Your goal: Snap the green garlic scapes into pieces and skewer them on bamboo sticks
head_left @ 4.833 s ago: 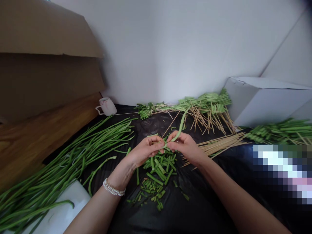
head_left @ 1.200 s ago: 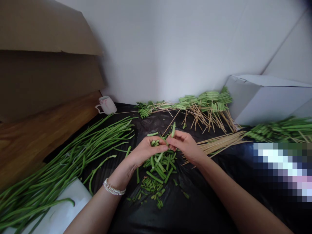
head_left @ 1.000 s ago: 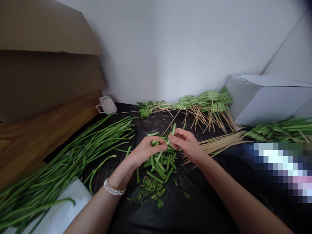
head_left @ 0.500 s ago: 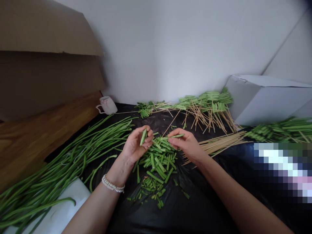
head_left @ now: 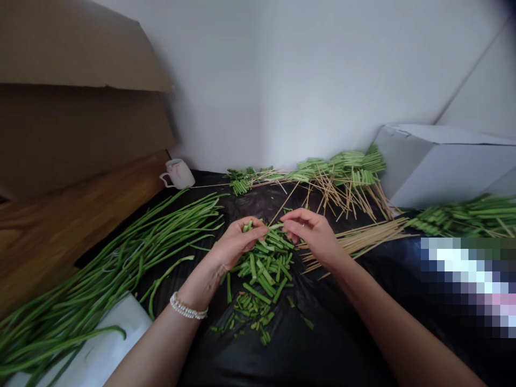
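My left hand (head_left: 241, 241), with a beaded bracelet at the wrist, is closed around a piece of green bean whose end shows above the fingers. My right hand (head_left: 306, 230) is to its right with fingers bent, its fingertips by the right end of a pale green piece (head_left: 276, 226) that spans the gap between the hands. Whether the right fingers grip it is hard to tell. Below both hands lies a pile of cut bean pieces (head_left: 264, 274) on black plastic sheeting (head_left: 322, 344), with shorter scraps (head_left: 252, 310) in front of it.
Long uncut beans (head_left: 133, 258) spread across the left. Wooden skewers (head_left: 363, 239) lie to the right, with skewered bean pieces (head_left: 342, 166) along the wall. A white mug (head_left: 180, 174) stands at the back left, a cardboard box (head_left: 80, 107) beyond it, and a white box (head_left: 443, 166) at right.
My left hand has turned palm-down and moved slightly right toward my right hand. My right hand has shifted slightly, and the green piece at its fingertips now reaches toward the left.
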{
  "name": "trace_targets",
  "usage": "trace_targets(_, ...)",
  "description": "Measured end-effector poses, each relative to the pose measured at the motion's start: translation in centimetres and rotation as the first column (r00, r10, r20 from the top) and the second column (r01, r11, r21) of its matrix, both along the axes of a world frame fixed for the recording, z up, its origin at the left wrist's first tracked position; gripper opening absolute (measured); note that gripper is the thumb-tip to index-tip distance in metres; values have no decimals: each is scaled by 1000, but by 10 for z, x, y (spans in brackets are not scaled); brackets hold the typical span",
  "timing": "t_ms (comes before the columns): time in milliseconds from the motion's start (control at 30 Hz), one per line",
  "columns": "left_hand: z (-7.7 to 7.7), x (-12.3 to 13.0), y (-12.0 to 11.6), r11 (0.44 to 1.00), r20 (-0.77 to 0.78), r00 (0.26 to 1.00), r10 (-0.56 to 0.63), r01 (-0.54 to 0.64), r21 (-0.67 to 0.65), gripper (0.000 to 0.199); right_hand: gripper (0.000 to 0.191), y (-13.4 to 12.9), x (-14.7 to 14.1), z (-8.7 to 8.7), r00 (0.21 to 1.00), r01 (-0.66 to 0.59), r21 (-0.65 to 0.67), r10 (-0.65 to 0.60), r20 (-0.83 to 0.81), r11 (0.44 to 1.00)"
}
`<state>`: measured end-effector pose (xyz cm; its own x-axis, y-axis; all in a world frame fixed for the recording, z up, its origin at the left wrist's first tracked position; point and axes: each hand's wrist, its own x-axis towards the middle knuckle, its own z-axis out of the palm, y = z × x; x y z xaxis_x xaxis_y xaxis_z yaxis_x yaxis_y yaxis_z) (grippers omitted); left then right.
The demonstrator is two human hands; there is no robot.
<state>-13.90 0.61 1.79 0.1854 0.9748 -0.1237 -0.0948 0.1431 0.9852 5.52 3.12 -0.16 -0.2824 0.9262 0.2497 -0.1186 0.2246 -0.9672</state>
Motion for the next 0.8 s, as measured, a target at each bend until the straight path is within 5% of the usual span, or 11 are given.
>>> trace_targets(167, 2, -2, -3, 990, -33, 990, -140, 141, 8, 40, 17, 1, 0, -1, 1000, -16, -23, 16, -14, 1000)
trace_targets(300, 2, 0, -5, 989, -172, 976, -133, 141, 39, 40, 14, -5, -3, 1, 991, -120, -36, 122, 53, 992)
trace_targets(433, -2, -1, -3, 978, -334, 939, -84, 141, 153, 30, 10, -10, -5, 0, 957, -97, 186, 40, 288, 978)
trace_targets(500, -4, -4, 0, 959, -392, 919, -43, 147, 240, 24, 14, -13, -6, -1, 879, -114, 427, -109, 464, 897)
trace_targets(600, -7, -7, 3, 935, -452, 892, 5, 156, 318, 21, 22, -16, -7, -3, 632, -286, 676, -396, 666, 679)
trace_targets(700, -7, -9, 5, 937, -477, 879, 12, 156, 312, 21, 19, -18, -9, -5, 430, -425, 720, -577, 694, 549)
trace_targets(800, -6, -9, 4, 943, -476, 879, -25, 179, 279, 22, 17, -18, -10, -7, 389, -454, 730, -623, 679, 512)
